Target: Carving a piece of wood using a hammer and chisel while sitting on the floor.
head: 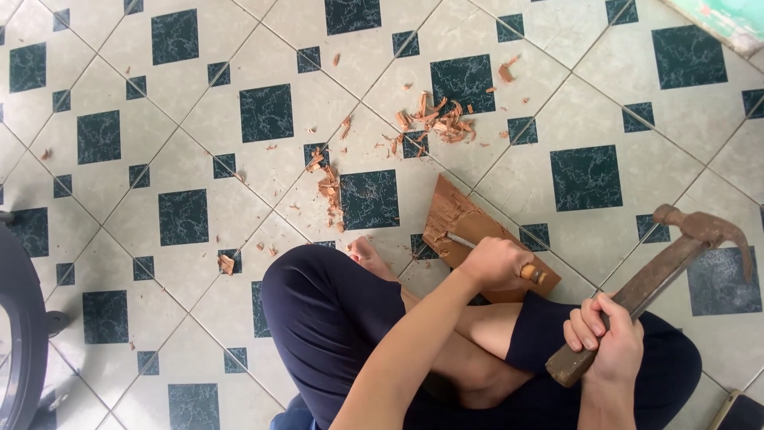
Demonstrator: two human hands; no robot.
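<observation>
Nearest to us, our right hand grips the wooden handle of a rusty claw hammer, whose head is lifted off to the side. Our left hand is closed around a chisel, the blade pressed low on the wood board (its butt end sticks out, we think so the hammer can meet it). This board lies on the tiled floor before our crossed legs, with wood chips scattered beyond.

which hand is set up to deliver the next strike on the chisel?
Right. The right hand grips the hammer, raised beside the wood block. The left hand is wrapped around the chisel, holding its tip on the wood.
</observation>
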